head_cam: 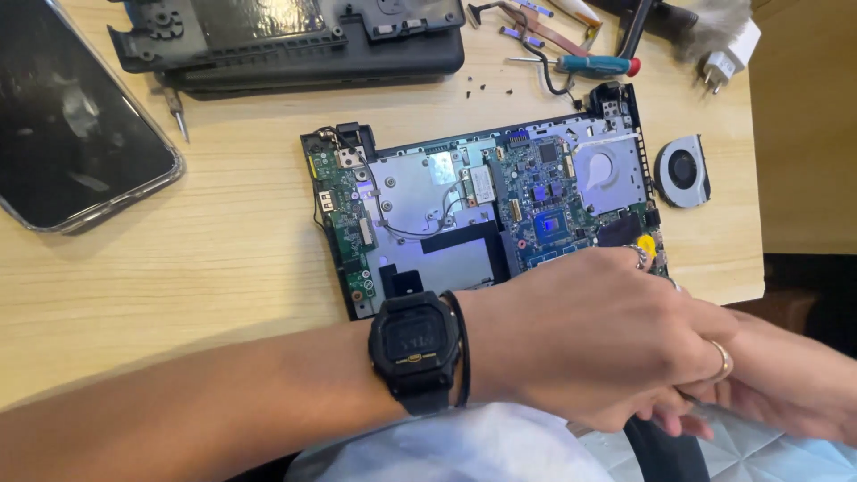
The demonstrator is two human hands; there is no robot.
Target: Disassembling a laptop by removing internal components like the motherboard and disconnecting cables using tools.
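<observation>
The opened laptop base [482, 210] lies flat on the table [223, 259], long axis left to right, slightly tilted, hinge edge away. The left hand [589, 335] curls over its near right corner, meeting the right hand [777, 384]; whether either pinches anything I cannot tell.

Looks like a small electronics repair bench, maybe a home setup or a little fix-it shop, can't tell which. It's a light wood tabletop [223, 259] with a stripped-down laptop base [486, 210] sitting on it, motherboard fully exposed. The removed black laptop cover [295, 40] is pushed to the far edge, and a pulled cooling fan [683, 170] lies just beside the board. There's a teal-handled screwdriver [589, 64] near the top, a few loose black screws [486, 89] scattered close to it, and tweezers [177, 112] by the cover. A smartphone in a clear case [76, 125] lies on the left, and a white charger plug [728, 58] at the far right corner.
</observation>
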